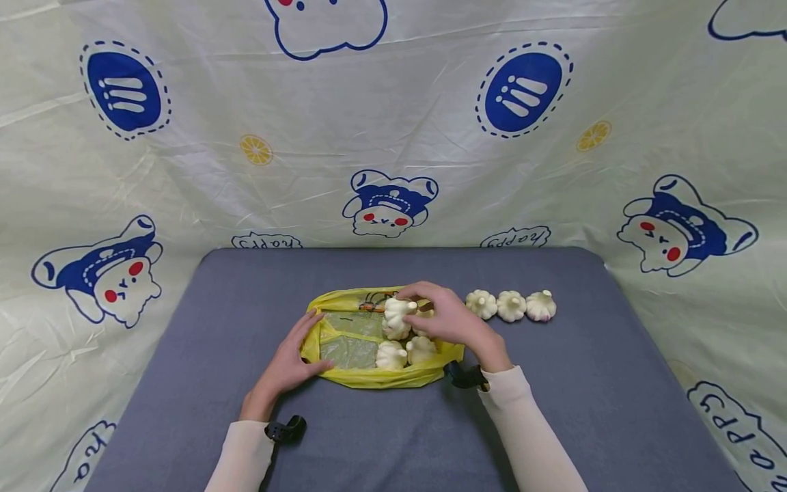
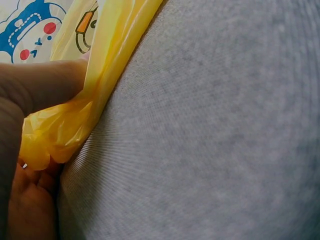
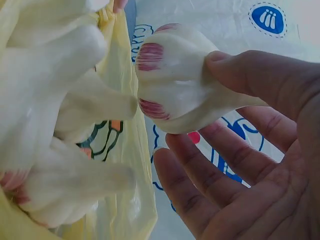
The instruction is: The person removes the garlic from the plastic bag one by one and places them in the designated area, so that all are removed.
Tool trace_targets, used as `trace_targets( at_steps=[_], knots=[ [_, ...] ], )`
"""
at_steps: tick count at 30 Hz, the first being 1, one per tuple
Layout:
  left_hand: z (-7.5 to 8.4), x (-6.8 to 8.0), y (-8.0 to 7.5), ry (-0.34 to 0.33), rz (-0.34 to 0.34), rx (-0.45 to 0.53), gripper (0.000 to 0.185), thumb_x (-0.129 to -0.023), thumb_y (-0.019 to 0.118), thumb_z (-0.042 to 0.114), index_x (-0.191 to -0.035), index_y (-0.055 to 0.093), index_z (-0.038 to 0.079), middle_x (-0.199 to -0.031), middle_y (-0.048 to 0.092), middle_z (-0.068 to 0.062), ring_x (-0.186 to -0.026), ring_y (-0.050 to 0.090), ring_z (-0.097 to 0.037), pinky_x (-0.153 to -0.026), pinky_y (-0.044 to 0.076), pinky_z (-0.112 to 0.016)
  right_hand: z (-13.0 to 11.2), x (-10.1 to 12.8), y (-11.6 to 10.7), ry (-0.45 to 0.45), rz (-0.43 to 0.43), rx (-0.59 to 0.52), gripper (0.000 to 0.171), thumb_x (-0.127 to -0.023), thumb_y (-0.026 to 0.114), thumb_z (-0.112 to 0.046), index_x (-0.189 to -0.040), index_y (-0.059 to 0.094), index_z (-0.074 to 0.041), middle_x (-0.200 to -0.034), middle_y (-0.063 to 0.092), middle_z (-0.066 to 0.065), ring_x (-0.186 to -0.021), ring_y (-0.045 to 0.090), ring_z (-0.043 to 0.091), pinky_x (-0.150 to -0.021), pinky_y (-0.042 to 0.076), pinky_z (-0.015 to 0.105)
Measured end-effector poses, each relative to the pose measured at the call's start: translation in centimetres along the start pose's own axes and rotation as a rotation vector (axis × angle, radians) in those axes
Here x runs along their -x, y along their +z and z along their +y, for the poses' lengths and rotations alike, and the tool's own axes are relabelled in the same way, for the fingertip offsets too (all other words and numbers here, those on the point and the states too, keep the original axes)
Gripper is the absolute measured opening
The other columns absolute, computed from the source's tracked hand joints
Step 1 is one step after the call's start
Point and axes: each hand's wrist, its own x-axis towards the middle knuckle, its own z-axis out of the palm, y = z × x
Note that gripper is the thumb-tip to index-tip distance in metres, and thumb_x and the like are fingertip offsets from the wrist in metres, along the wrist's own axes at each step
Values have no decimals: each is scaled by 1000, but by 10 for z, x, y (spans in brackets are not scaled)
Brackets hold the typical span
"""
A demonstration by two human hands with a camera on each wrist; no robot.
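Note:
A yellow plastic bag (image 1: 353,378) lies open on the grey table (image 1: 203,328) with several white garlic bulbs (image 1: 391,355) inside. My right hand (image 1: 430,311) pinches one more garlic bulb (image 1: 397,311) between thumb and fingers, just above the bag's far right part. In the right wrist view this garlic bulb (image 3: 172,90) shows purple streaks, held by my right hand (image 3: 250,150) beside the bulbs in the bag (image 3: 55,100). At the bag's left edge, my left hand (image 1: 301,352) grips the plastic. The left wrist view shows the bunched yellow bag (image 2: 65,130) held in my left hand (image 2: 35,90).
Three more garlic bulbs (image 1: 512,305) lie in a row on the table to the right of the bag. A cartoon-printed cloth (image 1: 393,137) hangs behind and around the table. Black straps sit at both wrists.

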Motion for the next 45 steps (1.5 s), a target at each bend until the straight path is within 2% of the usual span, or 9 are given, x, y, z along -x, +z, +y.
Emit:
trace_targets(
  at_steps=[5, 18, 24, 29, 32, 36, 40, 45],
  knots=[
    [-1, 1, 0, 1, 3, -3, 91, -83, 86, 30, -160, 39, 14, -170, 23, -14, -156, 22, -43, -118, 24, -71, 7, 5, -5, 14, 33, -22, 37, -97, 74, -20, -133, 67, -14, -137, 64, 8, -123, 62, 29, -99, 55, 48],
    [-2, 1, 0, 16, 10, -12, 90, -84, 86, 29, -159, 39, 12, -170, 23, -16, -155, 22, -44, -117, 25, -71, 30, 25, -28, 47, 144, -23, 37, -96, 74, -16, -132, 66, -10, -140, 62, 14, -122, 62, 35, -97, 55, 52],
    [-3, 2, 1, 22, 10, -19, 90, -83, 86, 28, -159, 40, 11, -170, 23, -18, -154, 23, -46, -116, 26, -71, 42, 39, -42, 97, 198, -38, 38, -97, 74, -18, -133, 66, -9, -138, 62, 14, -119, 62, 36, -98, 54, 54],
    [-4, 2, 1, 13, 6, -24, 90, -83, 86, 29, -159, 40, 12, -170, 22, -18, -154, 23, -46, -116, 27, -71, 55, 54, -56, 130, 261, -1, 39, -98, 73, -21, -133, 65, -8, -135, 64, 15, -116, 63, 35, -96, 55, 54],
    [-3, 2, 1, 8, 4, -26, 90, -83, 86, 29, -159, 40, 12, -170, 22, -17, -155, 23, -46, -117, 27, -71, 62, 63, -64, 161, 293, 29, 39, -99, 72, -24, -134, 65, -9, -135, 64, 14, -113, 63, 30, -95, 56, 48],
    [-2, 1, 1, 3, 0, -33, 90, -83, 86, 29, -159, 40, 12, -171, 22, -16, -155, 22, -45, -117, 26, -70, 71, 75, -74, 200, 338, 51, 41, -99, 71, -28, -136, 64, -10, -134, 64, 14, -110, 63, 26, -87, 57, 30],
    [-1, 0, 0, 1, -3, -37, 90, -83, 85, 30, -159, 40, 11, -171, 21, -16, -155, 22, -44, -117, 26, -70, 80, 86, -84, 224, 393, 72, 42, -99, 70, -31, -136, 64, -11, -133, 64, 14, -104, 62, 11, -80, 52, 14],
    [0, 0, 0, -2, -4, -28, 91, -83, 86, 29, -159, 40, 11, -171, 21, -15, -156, 21, -44, -118, 25, -70, 91, 98, -95, 253, 444, 66, 43, -99, 70, -32, -136, 64, -9, -134, 62, 14, -97, 57, -7, -76, 51, 12]
  ],
)
